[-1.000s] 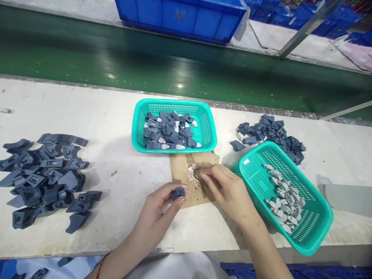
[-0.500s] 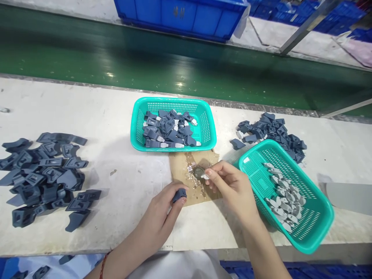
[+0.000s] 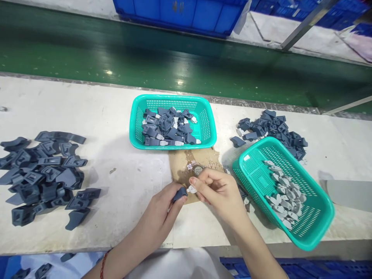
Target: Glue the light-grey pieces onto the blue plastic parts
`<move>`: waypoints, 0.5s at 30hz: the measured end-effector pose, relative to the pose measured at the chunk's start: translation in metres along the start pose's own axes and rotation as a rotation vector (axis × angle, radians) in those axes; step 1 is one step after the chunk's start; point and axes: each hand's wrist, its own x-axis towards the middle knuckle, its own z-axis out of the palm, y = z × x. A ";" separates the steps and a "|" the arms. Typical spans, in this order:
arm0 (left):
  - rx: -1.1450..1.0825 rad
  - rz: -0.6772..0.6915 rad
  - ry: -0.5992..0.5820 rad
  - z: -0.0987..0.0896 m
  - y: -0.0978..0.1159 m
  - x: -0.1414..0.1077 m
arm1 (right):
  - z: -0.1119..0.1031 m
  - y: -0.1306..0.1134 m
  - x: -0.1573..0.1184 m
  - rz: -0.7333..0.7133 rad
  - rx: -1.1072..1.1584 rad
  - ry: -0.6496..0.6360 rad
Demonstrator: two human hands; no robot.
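Observation:
Between the thumb and fingers of my left hand (image 3: 164,205) is a dark blue-grey plastic part (image 3: 179,193). My right hand (image 3: 219,192) pinches a small white plastic piece (image 3: 192,189), its tip at the right end of the dark part; whether it has entered cannot be made out. Just beyond my right fingertips a small round dish (image 3: 198,169) sits on a wet, stained piece of brown cardboard (image 3: 178,164). To the right, a green basket (image 3: 315,193) holds many loose white pieces (image 3: 286,197).
Another green basket (image 3: 134,124) behind the cardboard contains dark parts with white ends. Piles of dark parts lie at left (image 3: 46,174) and back right (image 3: 273,130). A green conveyor belt (image 3: 145,69) runs behind the table, with a blue crate (image 3: 180,15) beyond it.
My right hand has moved left and toward me from the round dish, bringing the white piece to the dark part. My left hand has stayed nearly still.

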 end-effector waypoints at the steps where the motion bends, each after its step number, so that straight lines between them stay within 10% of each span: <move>1: -0.003 0.007 -0.001 0.000 0.000 0.000 | 0.001 0.000 0.000 0.000 -0.013 0.000; 15: -0.032 -0.025 -0.037 -0.004 0.003 -0.003 | 0.005 -0.002 -0.007 -0.056 -0.277 -0.084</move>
